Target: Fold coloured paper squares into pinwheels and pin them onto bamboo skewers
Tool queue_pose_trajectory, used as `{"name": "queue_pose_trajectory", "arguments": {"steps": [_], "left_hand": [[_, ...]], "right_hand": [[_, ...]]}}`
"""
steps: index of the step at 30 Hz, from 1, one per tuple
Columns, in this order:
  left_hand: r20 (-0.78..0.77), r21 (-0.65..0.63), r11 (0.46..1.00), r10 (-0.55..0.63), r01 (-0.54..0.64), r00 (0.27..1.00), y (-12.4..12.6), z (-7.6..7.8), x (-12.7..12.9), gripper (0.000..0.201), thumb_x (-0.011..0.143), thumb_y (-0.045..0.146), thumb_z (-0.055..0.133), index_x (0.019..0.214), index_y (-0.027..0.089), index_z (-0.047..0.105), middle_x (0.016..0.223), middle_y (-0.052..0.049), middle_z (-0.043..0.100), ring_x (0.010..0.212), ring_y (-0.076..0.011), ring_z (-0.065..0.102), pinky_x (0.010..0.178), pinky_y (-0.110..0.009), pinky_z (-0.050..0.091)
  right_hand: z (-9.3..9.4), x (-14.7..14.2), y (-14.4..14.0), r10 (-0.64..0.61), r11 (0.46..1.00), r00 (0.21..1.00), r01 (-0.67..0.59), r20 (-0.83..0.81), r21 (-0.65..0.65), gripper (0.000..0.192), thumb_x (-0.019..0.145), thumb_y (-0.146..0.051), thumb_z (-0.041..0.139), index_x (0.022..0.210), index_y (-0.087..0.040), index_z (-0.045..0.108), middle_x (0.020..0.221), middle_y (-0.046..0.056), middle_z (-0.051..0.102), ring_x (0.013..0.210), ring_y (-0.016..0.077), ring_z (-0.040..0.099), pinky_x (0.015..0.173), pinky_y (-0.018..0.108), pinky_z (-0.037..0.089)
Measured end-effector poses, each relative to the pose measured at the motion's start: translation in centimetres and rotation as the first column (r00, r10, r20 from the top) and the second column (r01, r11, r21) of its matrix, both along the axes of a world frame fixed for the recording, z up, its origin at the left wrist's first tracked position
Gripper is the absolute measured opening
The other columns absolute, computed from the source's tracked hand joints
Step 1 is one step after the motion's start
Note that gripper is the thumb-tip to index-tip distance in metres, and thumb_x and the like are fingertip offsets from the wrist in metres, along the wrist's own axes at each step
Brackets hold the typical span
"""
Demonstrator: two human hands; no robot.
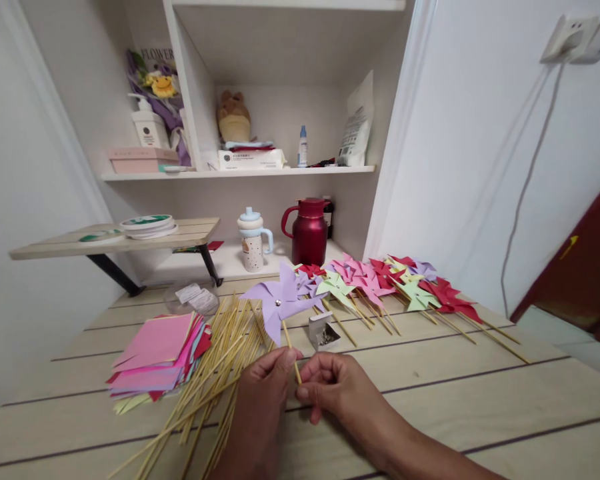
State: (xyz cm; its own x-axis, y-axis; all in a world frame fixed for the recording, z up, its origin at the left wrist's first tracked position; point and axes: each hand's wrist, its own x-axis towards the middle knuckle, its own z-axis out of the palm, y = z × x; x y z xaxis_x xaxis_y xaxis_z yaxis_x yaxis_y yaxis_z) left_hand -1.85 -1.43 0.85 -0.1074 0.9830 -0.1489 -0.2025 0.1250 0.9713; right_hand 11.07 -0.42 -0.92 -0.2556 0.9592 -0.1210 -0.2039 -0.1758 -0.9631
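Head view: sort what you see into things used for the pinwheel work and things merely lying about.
In use: lilac pinwheel held by both hands, left hand, right hand; bamboo sticks; paper squares; pin box; finished pinwheels.
Lying about: red jug; cup; tape rolls.

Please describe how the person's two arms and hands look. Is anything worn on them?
Both hands are bare: the left hand and the right hand show no gloves, rings or watch. The right forearm is bare as far as the picture's edge, with no sleeve. Little of the left arm shows.
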Motion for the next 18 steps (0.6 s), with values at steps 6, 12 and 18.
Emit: {"name": "queue_pose_trajectory", "arguments": {"steps": [6,12,18], "left_hand": [[0.009,0.013,0.999,-0.038,0.038,0.999,0.5,-0.5,-0.4,0.047,0.060,0.057,0.076,0.076,0.013,0.074,0.043,0.009,0.035,0.043,-0.0065,0.026,0.042,-0.020,0.021],[-0.078,-0.015,0.993,-0.117,0.116,0.990,0.9,-1.0,-0.8,0.047,0.062,0.061,0.075,0.070,0.014,0.070,0.048,0.005,0.044,0.046,-0.0085,0.034,0.045,-0.020,0.026],[-0.102,0.046,0.997,-0.050,0.055,0.994,1.1,-0.9,-0.5,0.051,0.053,0.063,0.079,0.074,0.017,0.072,0.052,0.005,0.047,0.049,-0.0116,0.044,0.048,-0.023,0.036]], "right_hand": [[-0.5,-0.1,0.1,0.005,1.000,0.999,-0.003,-0.045,0.031,0.027,0.056,-0.030,0.083,0.068,-0.015,0.064,0.054,-0.004,0.059,0.044,0.0087,0.050,0.044,0.022,0.042],[0.1,-0.3,0.1,-0.020,0.999,0.995,0.022,-0.101,0.024,0.034,0.049,-0.034,0.086,0.065,-0.015,0.063,0.053,-0.004,0.059,0.046,0.0089,0.051,0.044,0.023,0.043],[1.4,0.4,0.7,-0.078,0.997,0.989,0.081,-0.129,0.020,0.041,0.044,-0.038,0.089,0.063,-0.015,0.061,0.049,-0.006,0.058,0.040,0.0074,0.050,0.043,0.023,0.043]]}}
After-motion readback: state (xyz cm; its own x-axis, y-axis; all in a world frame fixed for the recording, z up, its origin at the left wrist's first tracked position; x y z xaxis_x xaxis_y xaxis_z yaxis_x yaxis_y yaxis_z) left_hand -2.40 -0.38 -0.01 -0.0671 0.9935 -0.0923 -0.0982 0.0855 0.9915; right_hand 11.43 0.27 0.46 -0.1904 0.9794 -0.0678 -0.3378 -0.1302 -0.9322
